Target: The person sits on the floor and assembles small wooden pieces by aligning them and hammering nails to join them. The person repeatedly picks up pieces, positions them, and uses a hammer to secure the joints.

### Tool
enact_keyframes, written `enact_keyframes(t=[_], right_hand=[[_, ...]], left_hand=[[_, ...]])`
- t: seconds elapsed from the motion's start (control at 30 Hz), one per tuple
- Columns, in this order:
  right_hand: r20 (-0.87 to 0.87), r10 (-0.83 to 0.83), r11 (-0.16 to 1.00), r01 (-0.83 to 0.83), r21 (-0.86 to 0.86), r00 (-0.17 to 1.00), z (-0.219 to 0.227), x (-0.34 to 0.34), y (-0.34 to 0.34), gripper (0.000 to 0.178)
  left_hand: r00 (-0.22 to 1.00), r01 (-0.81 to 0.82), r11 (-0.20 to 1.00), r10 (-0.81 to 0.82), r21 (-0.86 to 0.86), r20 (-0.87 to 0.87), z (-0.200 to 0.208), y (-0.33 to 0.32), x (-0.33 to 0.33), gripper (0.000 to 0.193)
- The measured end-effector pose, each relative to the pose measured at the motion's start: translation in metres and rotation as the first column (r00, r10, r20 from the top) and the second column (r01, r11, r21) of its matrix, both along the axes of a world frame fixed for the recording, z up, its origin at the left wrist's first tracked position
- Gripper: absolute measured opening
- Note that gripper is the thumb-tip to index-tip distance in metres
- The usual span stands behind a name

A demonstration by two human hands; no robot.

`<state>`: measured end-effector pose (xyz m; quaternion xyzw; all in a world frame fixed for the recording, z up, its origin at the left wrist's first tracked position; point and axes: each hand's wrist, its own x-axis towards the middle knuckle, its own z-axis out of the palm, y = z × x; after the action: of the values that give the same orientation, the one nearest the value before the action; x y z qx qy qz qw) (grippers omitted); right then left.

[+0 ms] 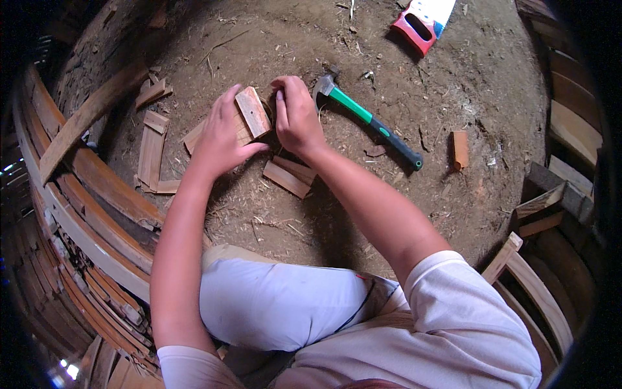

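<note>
My left hand (220, 139) grips a short wooden board (243, 133), its fingers along the far side and its thumb stretched along the near side. Across the board's right end lies a small wooden block (253, 111) with a dark spot on its face. Just right of the block is my right hand (298, 117), fingers curled in; whatever they hold, if anything, is hidden. A claw hammer (369, 120) with a green and black handle rests on the ground beside my right hand, its head at the far end. Two short wood pieces (288, 178) lie below my hands.
A handsaw (418, 29) with a red and white handle lies at the far right. An orange-brown wood offcut (459, 149) sits right of the hammer. Joined wood strips (153, 146) lie at left. Long planks (97, 194) are stacked along the left, more timber (570, 129) at right.
</note>
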<state>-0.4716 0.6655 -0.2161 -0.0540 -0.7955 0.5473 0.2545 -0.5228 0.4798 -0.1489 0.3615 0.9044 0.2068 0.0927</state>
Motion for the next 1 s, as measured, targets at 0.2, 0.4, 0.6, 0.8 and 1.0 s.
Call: enact_keyframes(t=[0.2,0.4,0.6,0.8,1.0], right_hand=[[-0.004,0.005,1.000,-0.005,0.014,1.000,-0.001,-0.001,-0.001,0.015],[0.042,0.034,0.999,-0.034,0.007,0.999,0.001,0.000,0.001,0.016],[0.071,0.057,0.998,-0.058,0.015,0.996,0.002,0.002,0.004,0.017],[0.069,0.039,0.994,-0.045,0.095,0.997,-0.005,0.001,0.003,0.019],[0.104,0.119,0.992,-0.123,0.037,0.987,0.008,0.002,-0.026,0.019]], left_hand=[[0.996,-0.046,0.998,0.042,0.051,0.081,-0.010,0.020,-0.008,0.122],[0.987,-0.121,0.986,0.108,0.112,0.120,0.002,0.011,-0.009,0.112],[0.986,-0.158,0.933,0.135,0.325,0.093,0.035,-0.010,-0.005,0.111],[0.950,-0.312,0.755,0.269,0.577,0.161,0.091,-0.014,0.000,0.110],[0.913,-0.365,0.598,0.379,0.714,0.150,0.164,-0.037,0.040,0.107]])
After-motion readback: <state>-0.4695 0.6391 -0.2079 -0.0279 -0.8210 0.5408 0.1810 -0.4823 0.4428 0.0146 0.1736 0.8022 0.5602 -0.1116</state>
